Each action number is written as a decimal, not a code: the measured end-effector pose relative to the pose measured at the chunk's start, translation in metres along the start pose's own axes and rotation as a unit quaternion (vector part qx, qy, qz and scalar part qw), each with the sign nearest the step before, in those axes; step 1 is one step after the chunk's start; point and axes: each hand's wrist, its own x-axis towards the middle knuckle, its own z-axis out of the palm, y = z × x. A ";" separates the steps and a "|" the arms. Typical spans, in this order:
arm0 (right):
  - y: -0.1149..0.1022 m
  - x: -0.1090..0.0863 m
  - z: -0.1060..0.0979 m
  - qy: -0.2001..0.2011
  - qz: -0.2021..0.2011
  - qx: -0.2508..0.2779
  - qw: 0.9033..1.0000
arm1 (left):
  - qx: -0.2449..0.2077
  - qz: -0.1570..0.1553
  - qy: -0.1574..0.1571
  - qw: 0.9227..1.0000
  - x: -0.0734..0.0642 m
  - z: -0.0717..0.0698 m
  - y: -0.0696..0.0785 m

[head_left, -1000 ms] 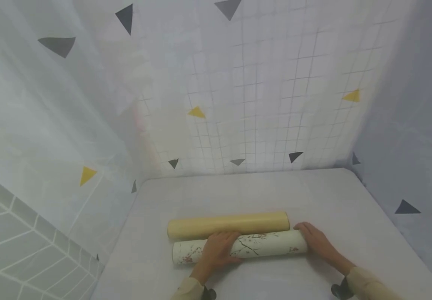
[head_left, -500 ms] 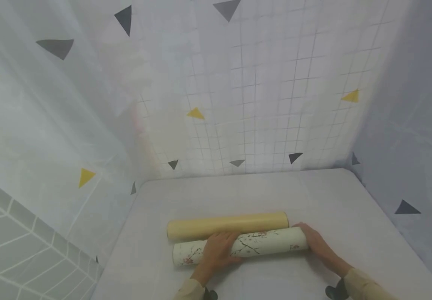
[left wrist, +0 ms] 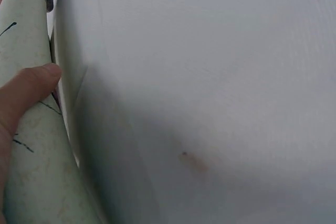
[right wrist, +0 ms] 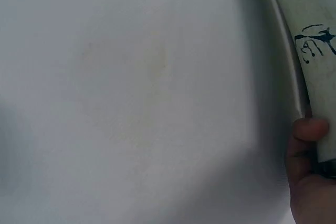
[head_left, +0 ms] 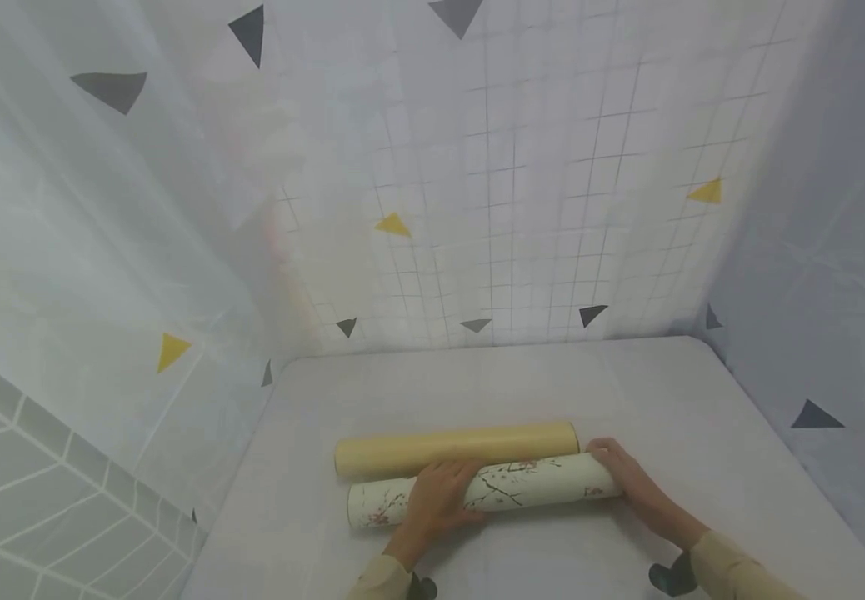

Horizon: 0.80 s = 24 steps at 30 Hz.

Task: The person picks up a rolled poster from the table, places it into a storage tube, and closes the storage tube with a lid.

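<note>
A pale roll of wallpaper (head_left: 518, 487), printed with dark branches and reddish blossoms, lies across the near part of the white surface. My left hand (head_left: 436, 504) grips it left of its middle, and in the left wrist view the thumb (left wrist: 34, 85) lies along its near side. At the roll's right end my right hand (head_left: 638, 487) holds it, its thumb (right wrist: 311, 128) pressed to the side. A thin loose edge of the sheet (left wrist: 62, 87) runs along the roll. Just behind lies a plain yellow roll (head_left: 455, 446), close to the patterned one and untouched by either hand.
The white tabletop (head_left: 522, 383) extends to a back wall (head_left: 537, 208) draped with gridded sheeting and coloured triangles. Similar sheeting stands at the left (head_left: 87, 250) and right (head_left: 815, 292) sides. A dark rounded piece (head_left: 672, 575) sits at the right wrist.
The patterned roll's right end has shifted slightly away from me and to the right, with my right hand on it, so the roll lies more slanted. My left hand has barely moved.
</note>
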 end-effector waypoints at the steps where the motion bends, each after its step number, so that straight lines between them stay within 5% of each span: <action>1: -0.001 0.000 -0.001 0.001 -0.005 -0.008 1.000 | 0.003 0.001 0.001 1.000 0.000 0.000 0.000; 12: -0.016 0.002 0.003 0.036 0.082 0.024 0.996 | 0.005 -0.005 0.013 1.000 0.001 -0.002 0.004; 24: -0.019 -0.006 0.008 0.074 0.030 0.015 0.997 | 0.017 0.002 0.000 1.000 0.003 -0.001 0.006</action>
